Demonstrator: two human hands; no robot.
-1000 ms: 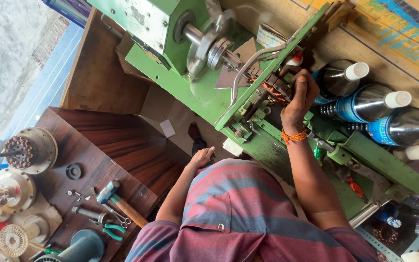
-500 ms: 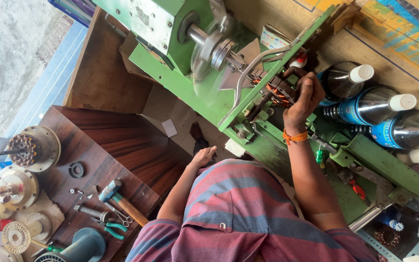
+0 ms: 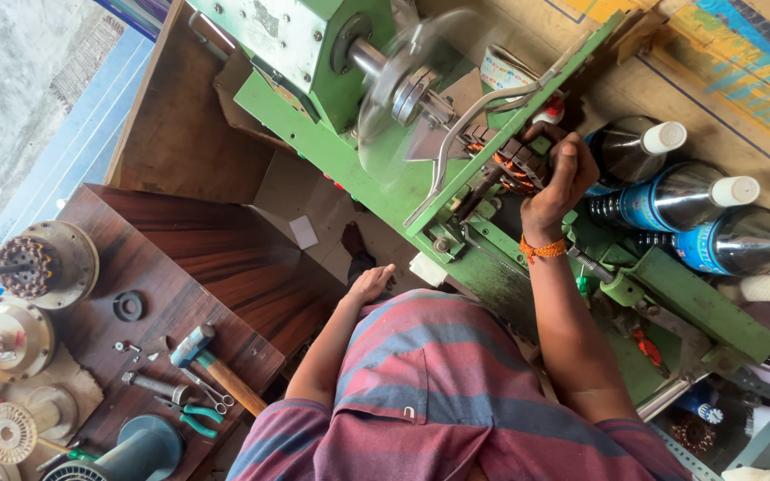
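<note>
My right hand [image 3: 563, 169], with an orange thread at the wrist, is closed on a copper-wound stator [image 3: 505, 165] mounted on a green winding machine [image 3: 331, 53]. A bent metal rod [image 3: 483, 116] arches over the stator. The machine's round disc [image 3: 394, 89] on the shaft is a blur. Lower down, my left hand [image 3: 372, 283] hangs by the machine's lower edge, next to a small white block [image 3: 425, 267]. Its fingers are loose and it holds nothing. My striped shirt fills the bottom of the view.
Three shiny wire spools [image 3: 670, 200] with white caps lie to the right of the stator. At the left, a dark wooden table [image 3: 225, 258] carries motor housings [image 3: 42, 263], a hammer [image 3: 207, 356], pliers [image 3: 193, 419] and a wound coil [image 3: 6, 432]. Red-handled pliers [image 3: 648, 347] lie on the machine.
The machine's disc was sharp before and is now blurred with spinning. My right hand stays on the stator, and my left hand stays low.
</note>
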